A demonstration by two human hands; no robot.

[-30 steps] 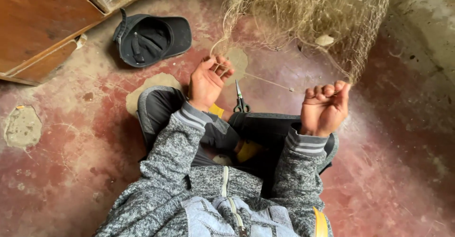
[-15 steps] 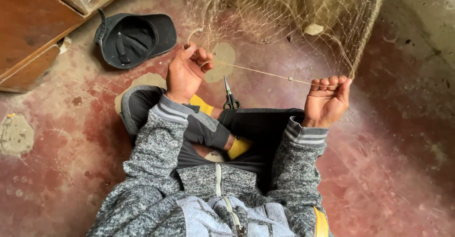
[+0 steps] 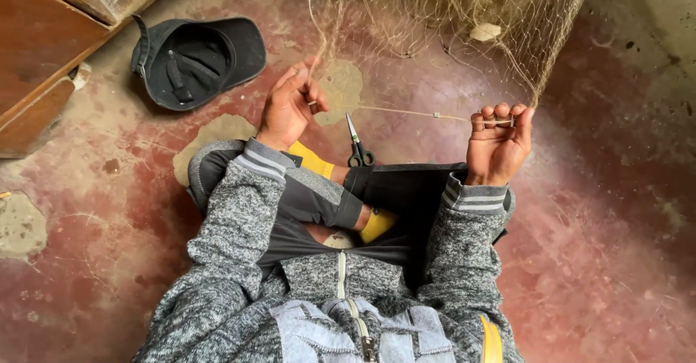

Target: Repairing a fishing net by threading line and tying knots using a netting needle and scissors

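Since half a second ago the left hand (image 3: 288,108) has lifted to pinch the hanging fishing net (image 3: 464,7), while the right hand (image 3: 499,139), fingers curled shut, holds its edge cord (image 3: 406,112) taut between them, scissors (image 3: 357,145) lying within reach on the floor (image 3: 109,189).

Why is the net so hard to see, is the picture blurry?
Head view: soft, even light with no glare and only faint shadows; the hands, left hand and right hand, look sharp, but the fishing net has thin pale strands that blend into the floor.
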